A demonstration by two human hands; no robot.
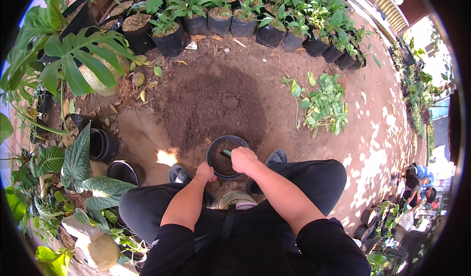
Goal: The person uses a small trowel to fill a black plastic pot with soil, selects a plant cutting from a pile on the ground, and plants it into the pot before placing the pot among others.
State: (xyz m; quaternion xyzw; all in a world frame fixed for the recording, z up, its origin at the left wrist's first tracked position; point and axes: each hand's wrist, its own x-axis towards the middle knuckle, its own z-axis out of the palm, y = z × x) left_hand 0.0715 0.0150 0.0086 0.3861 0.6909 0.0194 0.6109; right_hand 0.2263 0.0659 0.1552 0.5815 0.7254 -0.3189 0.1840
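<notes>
A round black plastic plant pot stands on the ground between my feet, with dark soil inside. My right hand is over the pot's right side, shut on a small hand tool with a green part showing. The tool's lower end goes into the soil, and my fingers hide the rest of it. At the lower left of the rim is my left hand, its fingers curled. Whether those fingers grip the rim is hidden. Loose dark soil is heaped just beyond the pot.
Cut leafy vines lie on the ground to the right. Potted plants line the far side. Stacked black pots and another black pot stand at left, near a large monstera leaf. A person is at far right.
</notes>
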